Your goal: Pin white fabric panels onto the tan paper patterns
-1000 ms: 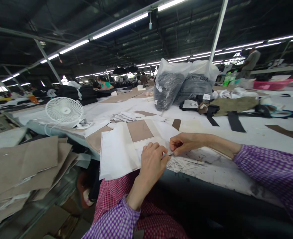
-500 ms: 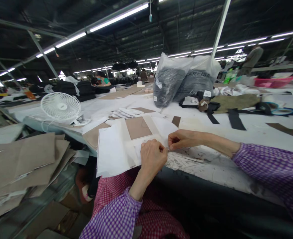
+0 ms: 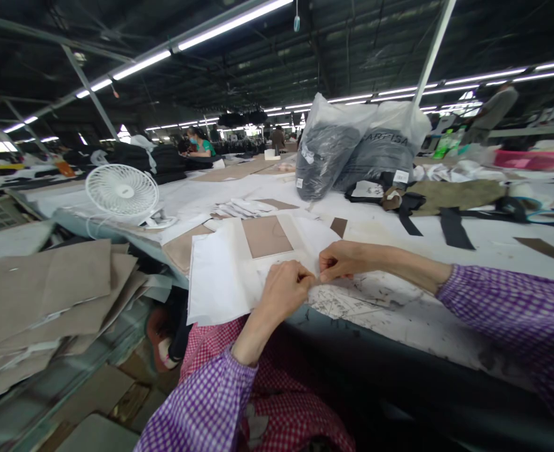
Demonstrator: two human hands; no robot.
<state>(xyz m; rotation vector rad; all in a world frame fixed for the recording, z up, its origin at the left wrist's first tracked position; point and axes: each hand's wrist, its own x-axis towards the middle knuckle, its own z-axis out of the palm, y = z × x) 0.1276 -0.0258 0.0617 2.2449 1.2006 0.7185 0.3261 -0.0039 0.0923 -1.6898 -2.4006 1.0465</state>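
A white fabric piece lies over the table's near edge and hangs a little toward my lap. On it rests a tan rectangular panel with a faint curved line. My left hand lies across the fabric's near side, its thumb and fingers pinched together at the edge. Close beside it, my right hand pinches the same edge from the right. The fingertips of both hands nearly meet. What lies right between them is too small to make out.
A white fan stands at the left. Tan panels are stacked lower left. Plastic-wrapped dark bundles stand behind my hands. Dark strips and tape rolls lie right. Other people are farther back.
The view has shifted slightly, so the scene sits a bit farther right. My left hand's fingertips have come a little nearer to my right hand's. Both hands stay pinched.
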